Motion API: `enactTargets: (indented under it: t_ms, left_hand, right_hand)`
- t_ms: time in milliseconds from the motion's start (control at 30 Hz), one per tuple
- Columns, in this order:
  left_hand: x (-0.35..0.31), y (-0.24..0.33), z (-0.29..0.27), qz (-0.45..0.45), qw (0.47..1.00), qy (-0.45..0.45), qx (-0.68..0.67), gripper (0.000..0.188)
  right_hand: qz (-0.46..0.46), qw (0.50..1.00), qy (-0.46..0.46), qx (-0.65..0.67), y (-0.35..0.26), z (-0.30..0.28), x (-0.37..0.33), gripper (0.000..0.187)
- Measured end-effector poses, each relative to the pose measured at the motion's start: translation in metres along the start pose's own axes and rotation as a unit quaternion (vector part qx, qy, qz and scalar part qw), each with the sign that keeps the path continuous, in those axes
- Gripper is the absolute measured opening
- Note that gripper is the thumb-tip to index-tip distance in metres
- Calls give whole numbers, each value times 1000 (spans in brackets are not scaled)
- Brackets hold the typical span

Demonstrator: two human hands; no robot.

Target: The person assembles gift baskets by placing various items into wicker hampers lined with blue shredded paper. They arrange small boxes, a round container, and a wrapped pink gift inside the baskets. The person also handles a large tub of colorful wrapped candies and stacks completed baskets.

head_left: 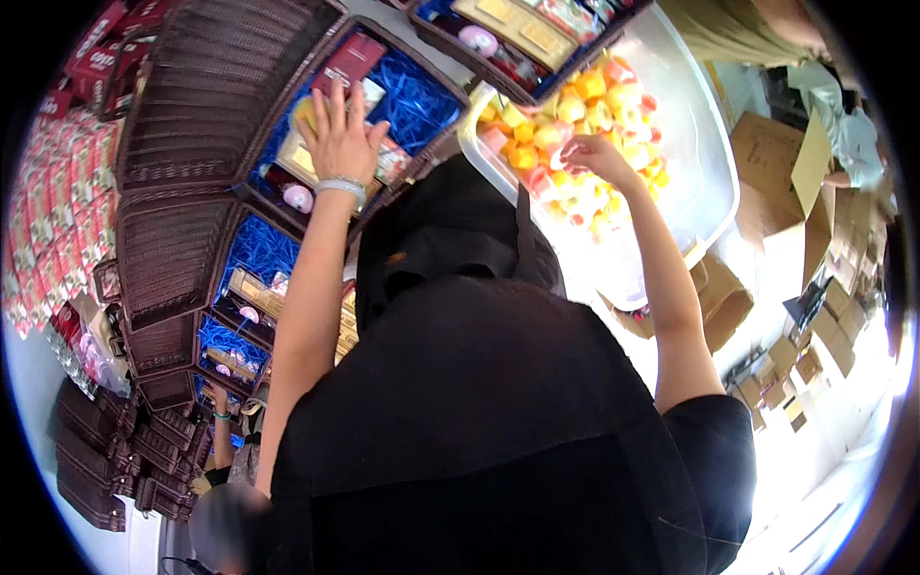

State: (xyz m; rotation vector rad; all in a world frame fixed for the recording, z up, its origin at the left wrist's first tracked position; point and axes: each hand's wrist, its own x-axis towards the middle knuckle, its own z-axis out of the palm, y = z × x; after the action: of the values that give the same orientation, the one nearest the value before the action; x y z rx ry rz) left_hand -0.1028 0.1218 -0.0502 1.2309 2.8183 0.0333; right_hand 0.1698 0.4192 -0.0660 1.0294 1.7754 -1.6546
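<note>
Head view | left hand (342,139), fingers spread, over dark-brown wicker basket (419,59) | right hand (596,158), curled, at yellow-and-pink pieces (594,105) in translucent plastic tub (704,144); grip I can't tell

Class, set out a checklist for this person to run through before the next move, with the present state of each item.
1. Basket lid open: ok, it is laid back on the left.
2. Filler in the basket: ok, blue shreds show around the contents.
3. Red box in place: ok, it lies toward the basket's far end.
4. Left hand clear of the contents: cannot tell; it is spread over them, contact unclear.
5. Tub stocked: ok, many yellow, orange and pink pieces inside.
6. Right hand holding a piece: cannot tell; it is curled over the tub.
</note>
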Motion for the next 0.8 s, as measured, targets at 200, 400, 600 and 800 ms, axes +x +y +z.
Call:
enactTargets:
  t_ms: [200,400,600,800]
  left_hand:
    - [1,0,-3,20,999,-27,16,65]
    - [-2,-9,-5,49,999,-7,12,66]
    - [-45,-24,-35,-33,970,33,-239,62]
    - [-41,6,-37,84,965,14,-248,25]
  right_hand:
    - [80,942,323,47,189,67,77,51]
    - [168,872,388,-247,147,78,108,79]
    - [-85,875,468,-89,29,76,33,55]
    - [-435,815,255,-284,-166,138,-14,57]
